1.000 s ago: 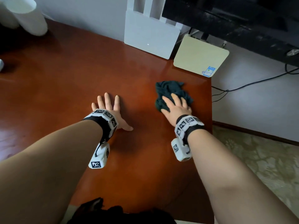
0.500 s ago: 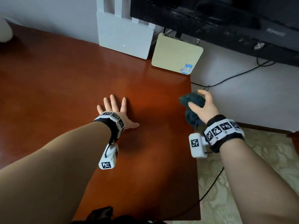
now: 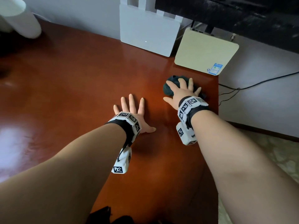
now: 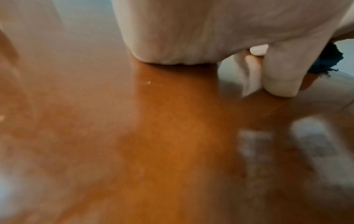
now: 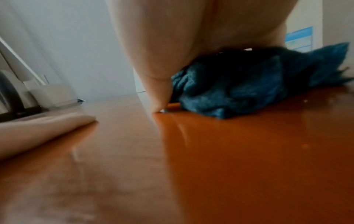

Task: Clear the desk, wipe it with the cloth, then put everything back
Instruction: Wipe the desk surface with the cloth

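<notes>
A dark teal cloth lies bunched on the red-brown desk, near its back right corner. My right hand presses down on the cloth with straight, spread fingers; the thumb rests on the wood beside it. In the right wrist view the cloth sits under the palm, next to the thumb. My left hand lies flat on the desk with fingers spread, holding nothing, a hand's width left of the right one. The left wrist view shows the cloth behind the thumb.
A white router and a beige box stand at the back edge, just behind the cloth. A white cup is at the far left. A black screen hangs above. Cables and carpet lie beyond the right edge.
Half a second ago my right hand gripped the cloth in the air past the desk's right edge. Now the cloth is back on the desk under flat fingers. The left hand stayed put.
</notes>
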